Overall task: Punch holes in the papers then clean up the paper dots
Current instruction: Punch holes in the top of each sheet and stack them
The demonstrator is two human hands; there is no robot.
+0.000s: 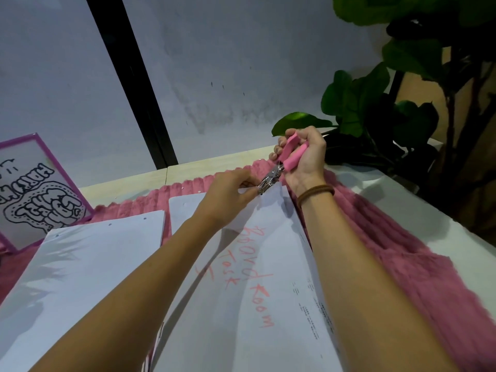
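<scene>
Punch [279,167] biting sheet [268,251], writing perhaps "Room"

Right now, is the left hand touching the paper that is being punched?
Touching. The head view shows the left hand pinching the paper's top edge beside the hole punch.

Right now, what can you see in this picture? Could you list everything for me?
hole punch: one, pink handles and metal head, gripped in the right hand, its head at the far edge of a sheet
sheet with red handwriting: one, white, lifted at its far edge, centre
paper stack: one, white, holes along its far edge, left
pink fuzzy cloth: one, under the papers
table: one, white, partly covered by the cloth
framed sign: one, purple frame, black lettering, far left
plant: one, large green leaves, far right
bracelet: one, brown, right wrist
left hand: pinching the sheet's far edge
right hand: squeezing the punch
</scene>
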